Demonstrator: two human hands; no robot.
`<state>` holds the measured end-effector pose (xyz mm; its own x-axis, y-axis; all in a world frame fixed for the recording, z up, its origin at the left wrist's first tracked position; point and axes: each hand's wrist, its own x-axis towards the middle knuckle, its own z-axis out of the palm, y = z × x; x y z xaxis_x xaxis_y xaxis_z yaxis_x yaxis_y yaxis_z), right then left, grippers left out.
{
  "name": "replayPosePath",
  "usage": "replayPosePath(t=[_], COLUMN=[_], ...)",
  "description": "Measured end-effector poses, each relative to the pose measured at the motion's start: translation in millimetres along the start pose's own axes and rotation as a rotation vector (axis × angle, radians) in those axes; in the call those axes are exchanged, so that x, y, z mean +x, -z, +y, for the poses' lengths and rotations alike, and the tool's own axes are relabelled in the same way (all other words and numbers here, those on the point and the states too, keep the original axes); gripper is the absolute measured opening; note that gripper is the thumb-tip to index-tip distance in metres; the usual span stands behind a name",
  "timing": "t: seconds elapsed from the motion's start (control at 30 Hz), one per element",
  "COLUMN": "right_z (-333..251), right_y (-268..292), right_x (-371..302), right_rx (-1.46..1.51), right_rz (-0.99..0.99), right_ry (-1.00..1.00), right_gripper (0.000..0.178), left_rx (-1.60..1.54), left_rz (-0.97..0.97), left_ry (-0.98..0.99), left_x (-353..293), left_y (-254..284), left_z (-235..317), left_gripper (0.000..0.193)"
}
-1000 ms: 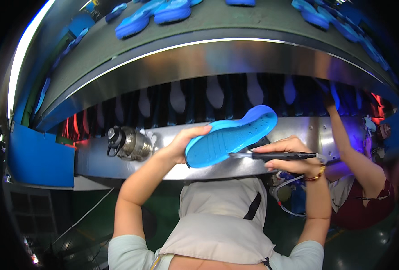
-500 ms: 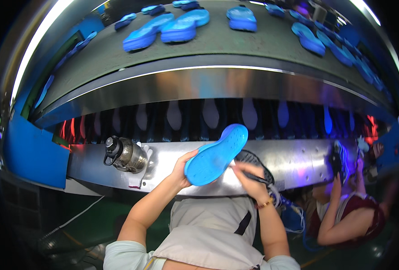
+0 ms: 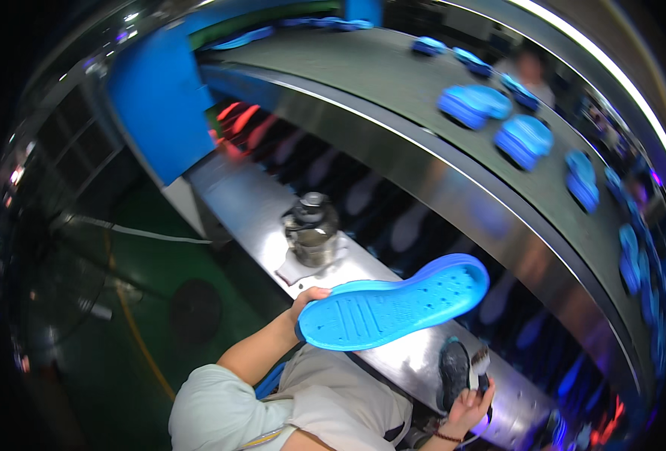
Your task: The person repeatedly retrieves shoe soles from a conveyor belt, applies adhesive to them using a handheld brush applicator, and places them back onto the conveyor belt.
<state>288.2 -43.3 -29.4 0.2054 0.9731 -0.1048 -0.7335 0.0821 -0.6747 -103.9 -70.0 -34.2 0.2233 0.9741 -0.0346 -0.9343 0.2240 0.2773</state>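
Observation:
A bright blue shoe sole (image 3: 393, 304) is raised in front of me, its inner side showing grooves at one end and small holes at the other. My left hand (image 3: 308, 302) grips its grooved end, fingers wrapped over the rim. Lower right, my right hand (image 3: 470, 407) is closed on what looks like a small brush (image 3: 481, 362) with a pale body and brownish bristles. Beside that hand, a dark oval piece shaped like a shoe sole (image 3: 453, 370) lies at the metal ledge; whether the hand touches it, I cannot tell.
A dark-lidded bottle (image 3: 312, 231) stands on the metal ledge (image 3: 239, 199), a pale cloth or glove (image 3: 295, 268) by it. Beyond and above, a conveyor belt (image 3: 378, 64) carries several blue soles (image 3: 525, 141). Red glowing lamps (image 3: 244, 126) show under it.
My view has turned left. The blue sole now lies more sideways, its grooved end to the left. My right hand has moved away from the sole, out to the lower right.

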Motion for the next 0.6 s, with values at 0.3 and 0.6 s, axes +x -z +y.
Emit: replayPosePath(t=[0.3,0.6], right_z=[29,34], right_y=[-12,-20], right_x=[1,-17], right_rx=[-0.059,-0.002], right_rz=[0.102,0.197], right_ry=[-0.084,-0.133], right_gripper=[0.028,0.023], left_rx=[0.136,0.820], left_rz=[-0.569,0.022], left_ry=[-0.561,-0.690], left_x=[30,149], left_y=[-145,-230], left_z=[218,226], left_gripper=[0.069,0.056])
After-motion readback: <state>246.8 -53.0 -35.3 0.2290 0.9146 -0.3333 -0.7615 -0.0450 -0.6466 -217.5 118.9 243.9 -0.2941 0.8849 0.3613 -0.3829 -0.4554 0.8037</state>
